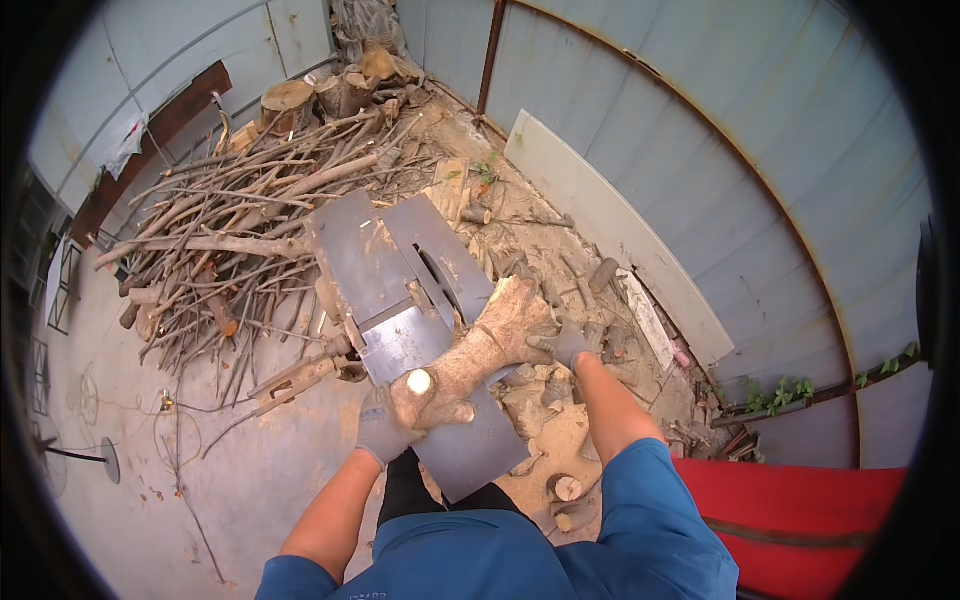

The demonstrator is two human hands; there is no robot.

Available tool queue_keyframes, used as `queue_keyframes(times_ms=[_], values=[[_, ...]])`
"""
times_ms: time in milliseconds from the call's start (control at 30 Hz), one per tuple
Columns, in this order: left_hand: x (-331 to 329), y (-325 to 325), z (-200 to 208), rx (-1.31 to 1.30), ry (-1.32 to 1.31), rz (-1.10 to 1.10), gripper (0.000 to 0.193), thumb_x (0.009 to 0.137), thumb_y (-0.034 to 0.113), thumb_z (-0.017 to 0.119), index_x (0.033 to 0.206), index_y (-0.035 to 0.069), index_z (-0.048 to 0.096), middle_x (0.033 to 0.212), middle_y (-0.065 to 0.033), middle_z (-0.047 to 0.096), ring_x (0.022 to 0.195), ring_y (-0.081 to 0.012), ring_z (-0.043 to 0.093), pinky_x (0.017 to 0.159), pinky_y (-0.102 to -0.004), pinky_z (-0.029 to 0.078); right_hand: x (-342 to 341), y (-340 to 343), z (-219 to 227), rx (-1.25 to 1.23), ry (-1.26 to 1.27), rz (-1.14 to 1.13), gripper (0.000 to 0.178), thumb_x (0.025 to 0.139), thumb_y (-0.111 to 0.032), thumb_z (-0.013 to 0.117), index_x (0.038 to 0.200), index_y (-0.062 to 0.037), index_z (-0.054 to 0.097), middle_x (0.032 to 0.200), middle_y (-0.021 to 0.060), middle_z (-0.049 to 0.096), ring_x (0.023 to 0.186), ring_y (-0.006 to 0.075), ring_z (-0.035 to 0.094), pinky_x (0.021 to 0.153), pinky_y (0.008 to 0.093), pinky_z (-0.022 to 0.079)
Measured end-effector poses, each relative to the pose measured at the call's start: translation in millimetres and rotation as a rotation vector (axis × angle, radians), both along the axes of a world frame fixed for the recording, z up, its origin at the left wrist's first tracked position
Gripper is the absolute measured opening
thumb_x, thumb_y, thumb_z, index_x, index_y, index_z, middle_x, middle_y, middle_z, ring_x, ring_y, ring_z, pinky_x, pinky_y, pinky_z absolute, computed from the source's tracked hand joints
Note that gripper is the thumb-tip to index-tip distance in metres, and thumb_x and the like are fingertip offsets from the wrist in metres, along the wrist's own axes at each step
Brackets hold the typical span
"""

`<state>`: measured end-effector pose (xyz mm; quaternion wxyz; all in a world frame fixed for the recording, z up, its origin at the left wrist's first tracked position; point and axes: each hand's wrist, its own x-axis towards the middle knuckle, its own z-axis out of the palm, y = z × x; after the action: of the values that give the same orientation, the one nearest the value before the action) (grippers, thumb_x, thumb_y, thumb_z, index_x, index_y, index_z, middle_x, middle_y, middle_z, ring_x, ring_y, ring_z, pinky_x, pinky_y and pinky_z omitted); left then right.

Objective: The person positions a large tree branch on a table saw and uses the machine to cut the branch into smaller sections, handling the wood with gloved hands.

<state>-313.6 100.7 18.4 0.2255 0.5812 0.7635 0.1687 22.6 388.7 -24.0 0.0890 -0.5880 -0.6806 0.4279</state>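
Observation:
A thick, knobbly log (pixel 482 343) with a pale cut branch stub lies slantwise over a grey metal saw table (pixel 465 447). At its near left end, my gloved left hand (pixel 384 424) grips the wood. My gloved right hand (pixel 563 346) holds the wider far end from the right side. Beyond the log, a dark slot (pixel 432 268) runs through the table's top; whether a blade stands in it is hard to make out. The log hides part of the table's middle.
Left of the table rises a large heap of branches (pixel 250 225), with cut stumps (pixel 288 97) behind. Short log pieces (pixel 566 487) and sawdust cover the ground at right. Metal sheet walls (pixel 690 110) stand behind, a red panel (pixel 790 500) at lower right. Cords lie at left.

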Motion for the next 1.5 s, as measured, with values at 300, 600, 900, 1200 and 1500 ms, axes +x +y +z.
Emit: queue_keyframes(times_ms=[300,600,900,1200,1500], values=[[38.0,-21.5,17.9,-0.066,-0.008,-0.116,0.118,0.053,0.045,0.098,0.147,0.0,0.041,0.136,-0.0202,0.052,0.128,-0.0401,0.045,0.115,-0.0494,0.038,110.9,-125.6,-72.1,-0.206,0.671,-0.53,0.072,0.09,-0.035,0.086,0.143,0.002,0.054,0.131,0.0169,0.068,0.113,0.0243,0.07,0.095,0.0378,0.06],[5.4,-11.8,22.8,-0.215,-0.149,0.009,0.113,0.056,0.05,0.097,0.145,0.003,0.046,0.136,-0.0241,0.056,0.129,-0.0436,0.051,0.11,-0.0487,0.045,61.6,-244.2,-35.7,-1.2,1.435,-0.953,0.061,0.099,-0.063,0.063,0.141,-0.0195,0.064,0.127,0.0046,0.074,0.113,0.024,0.069,0.083,0.0387,0.058],[-23.2,-6.9,-14.1,-0.146,-0.205,-0.105,0.13,0.055,0.056,0.099,0.151,-0.007,0.038,0.139,-0.0293,0.058,0.131,-0.043,0.057,0.111,-0.0453,0.047,167.8,-299.8,-95.7,-0.52,0.859,-1.473,0.046,0.099,-0.041,0.074,0.135,-0.0154,0.063,0.116,0.0044,0.069,0.098,0.0196,0.066,0.08,0.0346,0.054],[-3.5,-9.0,-4.9,-0.134,-0.06,-0.364,0.136,0.053,0.052,0.094,0.159,-0.006,0.03,0.152,-0.0287,0.046,0.144,-0.0429,0.043,0.12,-0.0449,0.038,61.9,-294.2,32.3,-0.348,0.575,-0.588,0.079,0.104,-0.047,0.065,0.159,0.0026,0.038,0.152,0.0191,0.055,0.133,0.0261,0.06,0.107,0.0397,0.051],[20.1,-51.7,-11.1,0.025,-0.246,0.032,0.113,0.074,0.035,0.091,0.16,-0.005,0.029,0.142,-0.0293,0.058,0.133,-0.0429,0.056,0.111,-0.0468,0.048,-8.1,-238.7,19.1,-0.046,0.19,-0.21,0.077,0.106,-0.05,0.057,0.155,0.0076,0.042,0.153,0.0274,0.053,0.14,0.038,0.054,0.112,0.0391,0.044]])
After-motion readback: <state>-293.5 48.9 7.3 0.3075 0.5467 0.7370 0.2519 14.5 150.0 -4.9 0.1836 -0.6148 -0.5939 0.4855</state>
